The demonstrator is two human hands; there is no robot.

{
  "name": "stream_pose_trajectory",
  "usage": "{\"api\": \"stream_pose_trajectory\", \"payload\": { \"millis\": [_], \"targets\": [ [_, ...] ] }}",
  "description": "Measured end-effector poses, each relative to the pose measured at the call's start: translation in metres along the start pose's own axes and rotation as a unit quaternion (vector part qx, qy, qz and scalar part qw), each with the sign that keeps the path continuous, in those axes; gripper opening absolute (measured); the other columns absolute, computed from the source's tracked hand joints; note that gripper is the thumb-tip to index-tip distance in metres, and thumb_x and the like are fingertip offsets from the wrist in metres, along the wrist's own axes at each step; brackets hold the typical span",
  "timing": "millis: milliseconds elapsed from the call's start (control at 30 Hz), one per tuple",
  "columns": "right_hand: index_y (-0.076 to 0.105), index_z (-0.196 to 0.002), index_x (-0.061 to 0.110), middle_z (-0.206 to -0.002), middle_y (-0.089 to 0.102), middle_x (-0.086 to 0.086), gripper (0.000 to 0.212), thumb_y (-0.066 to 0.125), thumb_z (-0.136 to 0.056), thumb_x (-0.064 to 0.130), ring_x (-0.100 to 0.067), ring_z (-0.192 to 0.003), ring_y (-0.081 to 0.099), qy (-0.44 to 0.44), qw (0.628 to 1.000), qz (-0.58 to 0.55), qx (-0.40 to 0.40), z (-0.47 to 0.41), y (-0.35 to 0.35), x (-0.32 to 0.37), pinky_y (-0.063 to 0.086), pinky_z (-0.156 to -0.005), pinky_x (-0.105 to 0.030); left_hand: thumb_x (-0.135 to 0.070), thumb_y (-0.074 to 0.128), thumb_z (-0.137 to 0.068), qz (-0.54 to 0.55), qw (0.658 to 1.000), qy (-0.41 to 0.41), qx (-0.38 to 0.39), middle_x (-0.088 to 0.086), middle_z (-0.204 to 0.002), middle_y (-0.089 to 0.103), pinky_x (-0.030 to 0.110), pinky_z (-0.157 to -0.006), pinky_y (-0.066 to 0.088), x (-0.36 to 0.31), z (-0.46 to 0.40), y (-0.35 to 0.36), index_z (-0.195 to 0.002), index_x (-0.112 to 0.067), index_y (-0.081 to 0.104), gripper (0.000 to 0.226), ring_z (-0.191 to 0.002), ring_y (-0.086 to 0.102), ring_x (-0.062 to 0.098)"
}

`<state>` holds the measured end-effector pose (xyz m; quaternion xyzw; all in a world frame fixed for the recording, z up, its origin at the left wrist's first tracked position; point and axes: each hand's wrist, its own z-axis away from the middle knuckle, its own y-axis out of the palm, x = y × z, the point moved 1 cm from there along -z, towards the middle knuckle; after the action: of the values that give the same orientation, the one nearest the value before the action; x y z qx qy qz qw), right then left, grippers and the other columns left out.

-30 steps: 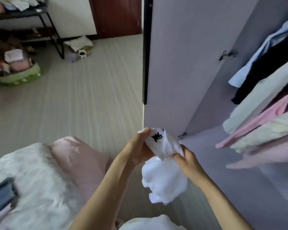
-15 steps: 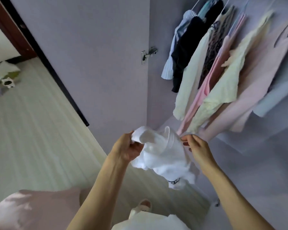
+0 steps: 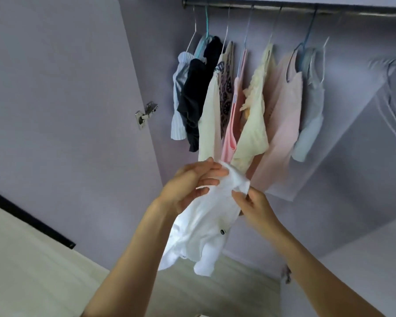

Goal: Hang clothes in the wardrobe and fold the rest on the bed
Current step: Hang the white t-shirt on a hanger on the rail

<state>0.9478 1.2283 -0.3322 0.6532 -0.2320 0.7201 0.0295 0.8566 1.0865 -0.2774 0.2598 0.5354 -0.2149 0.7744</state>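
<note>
White cloth garment, held up between both hands in front of the open wardrobe. Its upper edge is gripped by the left hand, fingers curled over the fabric; the same edge is pinched by the right hand. Above and beyond the hands, hung clothes are carried on a rail. A door hinge is seen left of the hands.

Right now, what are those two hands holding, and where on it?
A white cloth garment. Left hand and right hand both grip its bunched upper edge; the rest hangs below.
</note>
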Motion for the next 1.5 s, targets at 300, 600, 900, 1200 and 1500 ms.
{"api": "stream_pose_trajectory", "payload": {
  "millis": [300, 600, 900, 1200, 1500],
  "targets": [
    [0.054, -0.083, 0.011, -0.081, 0.062, -0.004, 0.009, 0.054, -0.09, 0.006, -0.019, -0.078, 0.065, 0.045, 0.98, -0.116, -0.154, -0.031, -0.034, 0.02, 0.058, -0.07, -0.036, -0.034, 0.057, -0.09, -0.538, 0.843, 0.014, -0.008, 0.004, -0.112, 0.06, 0.03, -0.082, 0.039, 0.065, -0.021, 0.014, -0.117, -0.014, 0.049, 0.035, -0.106, 0.055, 0.026],
    [0.051, -0.101, 0.02, -0.099, 0.061, -0.01, 0.026, 0.06, -0.076, 0.018, -0.031, -0.091, 0.061, 0.088, 0.914, -0.032, -0.395, -0.027, -0.131, -0.018, 0.054, -0.08, -0.046, -0.034, 0.049, -0.094, -0.614, 0.779, 0.059, -0.116, 0.004, -0.102, 0.065, 0.03, -0.073, 0.044, 0.05, -0.055, 0.033, -0.107, -0.017, 0.056, 0.022, -0.094, 0.059, 0.028],
    [0.057, -0.11, 0.003, -0.095, 0.06, -0.016, 0.028, 0.045, -0.09, 0.019, -0.035, -0.094, 0.058, 0.098, 0.908, 0.161, -0.374, -0.032, -0.236, -0.024, 0.042, -0.075, -0.033, -0.027, 0.059, -0.089, -0.464, 0.852, 0.233, -0.064, 0.002, -0.092, 0.069, 0.03, -0.072, 0.046, -0.028, -0.102, 0.136, -0.092, -0.016, 0.065, 0.013, -0.089, 0.06, 0.025],
    [0.063, -0.094, -0.002, -0.087, 0.058, -0.022, 0.037, 0.073, -0.059, 0.006, -0.037, -0.08, 0.058, 0.017, 0.692, 0.576, -0.435, -0.078, -0.316, -0.004, 0.049, -0.063, -0.039, -0.021, 0.059, -0.089, -0.433, 0.82, 0.36, -0.097, 0.012, -0.091, 0.07, 0.034, -0.072, 0.044, -0.115, -0.128, 0.206, -0.089, -0.013, 0.065, 0.01, -0.091, 0.06, 0.034],
    [0.069, -0.069, -0.002, -0.068, 0.061, -0.016, 0.036, 0.034, -0.064, 0.004, -0.027, -0.043, 0.055, 0.092, 0.688, 0.661, -0.286, -0.134, -0.364, -0.017, 0.043, -0.036, -0.025, -0.018, 0.065, -0.084, -0.445, 0.799, 0.385, -0.121, 0.003, -0.085, 0.071, 0.038, -0.072, 0.05, -0.127, -0.143, 0.196, -0.084, -0.018, 0.065, 0.001, -0.084, 0.063, 0.03]
  ]
}}
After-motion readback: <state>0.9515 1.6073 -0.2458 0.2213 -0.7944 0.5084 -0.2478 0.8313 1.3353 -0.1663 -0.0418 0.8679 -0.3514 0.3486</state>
